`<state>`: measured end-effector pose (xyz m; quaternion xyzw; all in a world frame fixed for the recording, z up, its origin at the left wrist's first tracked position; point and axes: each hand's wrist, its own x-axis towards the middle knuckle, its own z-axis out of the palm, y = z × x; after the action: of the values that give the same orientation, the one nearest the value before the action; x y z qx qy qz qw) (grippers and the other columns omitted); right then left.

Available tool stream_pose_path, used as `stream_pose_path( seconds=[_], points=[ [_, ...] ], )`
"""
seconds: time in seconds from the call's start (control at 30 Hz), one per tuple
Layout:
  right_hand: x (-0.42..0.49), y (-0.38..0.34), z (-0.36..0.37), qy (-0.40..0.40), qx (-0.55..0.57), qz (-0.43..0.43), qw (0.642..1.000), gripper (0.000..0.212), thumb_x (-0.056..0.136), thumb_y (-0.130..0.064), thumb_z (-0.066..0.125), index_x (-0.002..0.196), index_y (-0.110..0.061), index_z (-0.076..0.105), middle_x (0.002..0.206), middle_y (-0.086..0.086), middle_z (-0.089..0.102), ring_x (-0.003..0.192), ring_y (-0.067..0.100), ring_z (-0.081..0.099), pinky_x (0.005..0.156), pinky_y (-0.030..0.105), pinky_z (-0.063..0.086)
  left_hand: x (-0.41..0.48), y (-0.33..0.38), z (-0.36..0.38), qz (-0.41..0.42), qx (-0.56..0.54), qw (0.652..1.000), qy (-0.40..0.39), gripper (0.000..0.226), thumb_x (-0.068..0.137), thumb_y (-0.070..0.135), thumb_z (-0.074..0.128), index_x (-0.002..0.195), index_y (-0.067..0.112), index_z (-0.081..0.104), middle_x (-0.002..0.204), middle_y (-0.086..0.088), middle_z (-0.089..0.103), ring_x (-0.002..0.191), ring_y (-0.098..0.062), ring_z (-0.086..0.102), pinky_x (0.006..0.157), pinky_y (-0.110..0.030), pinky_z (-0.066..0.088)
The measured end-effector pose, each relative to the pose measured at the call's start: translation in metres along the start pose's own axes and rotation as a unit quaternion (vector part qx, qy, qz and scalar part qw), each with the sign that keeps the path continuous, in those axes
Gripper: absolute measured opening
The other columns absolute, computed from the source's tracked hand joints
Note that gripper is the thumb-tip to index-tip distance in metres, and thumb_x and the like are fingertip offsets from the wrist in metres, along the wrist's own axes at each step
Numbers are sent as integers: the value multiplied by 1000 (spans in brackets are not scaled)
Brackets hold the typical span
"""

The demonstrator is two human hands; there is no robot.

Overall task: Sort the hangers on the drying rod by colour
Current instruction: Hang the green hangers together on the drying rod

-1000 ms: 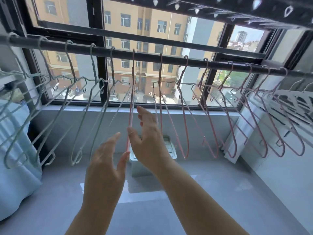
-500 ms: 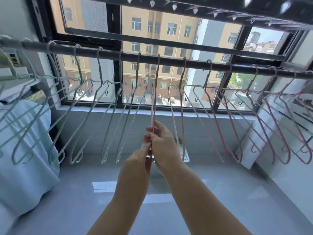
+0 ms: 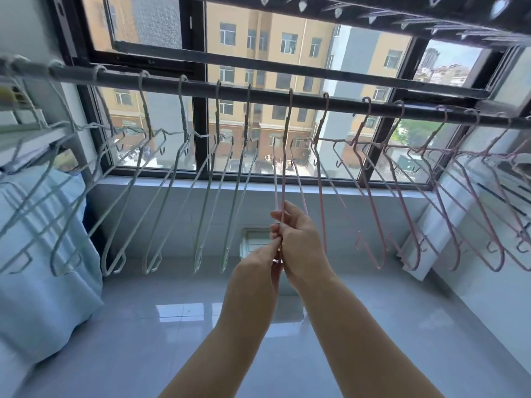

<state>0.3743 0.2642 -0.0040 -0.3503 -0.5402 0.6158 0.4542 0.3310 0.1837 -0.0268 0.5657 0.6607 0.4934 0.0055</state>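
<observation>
Centrally, left hand (image 3: 258,264), right hand (image 3: 300,242) pinch pink hanger (image 3: 284,173); green hangers (image 3: 217,116) just beside.

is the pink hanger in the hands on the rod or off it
On. The pink hanger hooks over the rod; the left hand and right hand pinch its lower end.

Stock: pale green hangers (image 3: 217,119), seven, left end blurred; pink hangers (image 3: 321,196), at least seven, right end unclear; drying rod (image 3: 273,96), one; hands, two: left hand (image 3: 258,262), right hand (image 3: 298,242).
</observation>
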Motion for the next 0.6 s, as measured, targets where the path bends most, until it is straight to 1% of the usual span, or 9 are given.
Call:
stream_pose_path(
  seconds=[0.13,0.2,0.23,0.3,0.37,0.43,0.47,0.53,0.6],
  points=[
    [-1,-2,-3,1,12,3,1000,45,88,8,34,104,-27,57,92,-4,59,68,6,51,58,16,46,-1,0,2,-1,1,1000,-7,33,85,6,57,116,15,60,102,-3,70,86,-13,65,78,-3,37],
    [-5,-7,-3,8,-3,2,1000,41,90,7,35,111,-21,56,95,-4,60,72,6,53,60,15,46,-2,1,1,-2,-11,1000,-24,34,85,5,57,118,15,59,105,-3,69,87,-13,64,78,-7,40],
    [-7,-9,-3,13,-38,-5,999,39,91,4,37,120,-17,52,102,-2,60,80,7,56,66,16,47,-3,1,0,0,-13,999,-36,35,84,5,57,118,15,59,105,-3,69,88,-13,64,78,-9,43],
    [-13,-11,-2,33,-171,-44,984,45,93,-6,42,137,-13,35,129,5,49,110,14,52,90,26,45,-5,0,-8,6,-5,999,-38,39,81,4,62,117,17,59,107,-1,67,91,-14,63,81,-13,44],
    [-21,-16,4,65,-303,-149,939,55,91,-11,47,142,-12,26,144,8,33,133,19,31,112,31,26,-6,-4,-22,10,14,1000,8,42,77,3,66,116,16,60,109,-1,65,98,-15,60,87,-14,39],
    [-28,-20,16,50,-328,-244,911,54,88,-8,48,140,-10,30,145,6,34,136,18,28,112,23,18,-4,-11,-36,7,36,997,73,43,75,1,67,116,12,59,112,-5,64,103,-17,58,93,-20,38],
    [-29,-21,24,18,-323,-248,913,53,88,-7,47,139,-10,31,144,6,35,135,18,30,112,23,20,-4,-14,-41,-1,46,994,95,45,75,0,67,118,9,57,114,-7,63,106,-19,57,95,-24,38],
    [-30,-18,40,-42,-311,-200,928,53,90,-7,44,140,-12,28,145,6,33,135,18,31,113,29,24,-4,-19,-49,-35,50,994,94,47,79,1,63,124,8,52,120,-8,60,111,-21,55,96,-27,39],
    [-25,-14,53,-70,-290,-129,946,53,92,-7,41,142,-12,24,146,8,30,136,20,30,112,29,23,-7,-25,-51,-72,41,994,64,47,83,4,59,128,12,48,118,-7,62,102,-16,58,88,-20,40]
  ],
)
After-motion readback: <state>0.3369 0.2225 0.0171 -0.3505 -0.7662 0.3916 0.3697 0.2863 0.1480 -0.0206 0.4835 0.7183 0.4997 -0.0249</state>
